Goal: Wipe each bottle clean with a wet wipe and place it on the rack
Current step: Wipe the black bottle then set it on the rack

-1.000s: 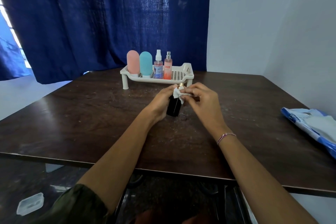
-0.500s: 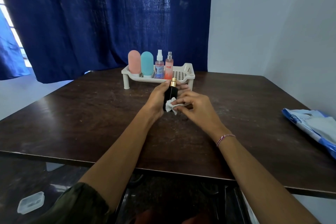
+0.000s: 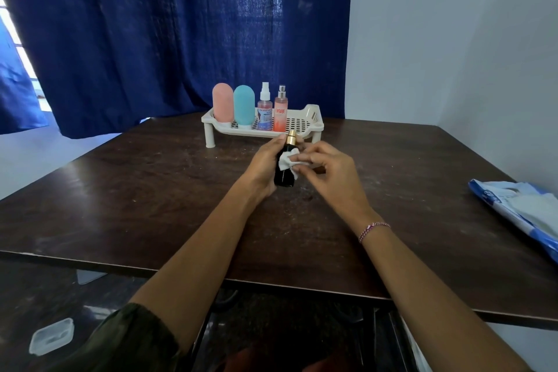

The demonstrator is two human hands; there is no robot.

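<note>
My left hand [image 3: 263, 164] grips a black bottle [image 3: 284, 174] with a gold cap, held upright over the middle of the dark table. My right hand [image 3: 327, 174] pinches a small white wet wipe [image 3: 287, 161] against the bottle's side. Behind them stands a white perforated rack [image 3: 305, 122]. On the rack, from left to right, stand a pink bottle [image 3: 222, 102], a teal bottle [image 3: 244, 104], a clear spray bottle [image 3: 264, 107] and an orange spray bottle [image 3: 280, 109]. The rack's right part is bare.
A blue and white wet wipe pack [image 3: 519, 208] lies at the table's right edge. A blue curtain [image 3: 181, 33] hangs behind the table and a white wall stands to the right. A clear plastic lid [image 3: 51, 340] lies on the floor at lower left.
The wipe moved from the bottle's neck down its side, then up a little. The gold cap, covered a second ago, now shows. The bottle stayed in my left hand.
</note>
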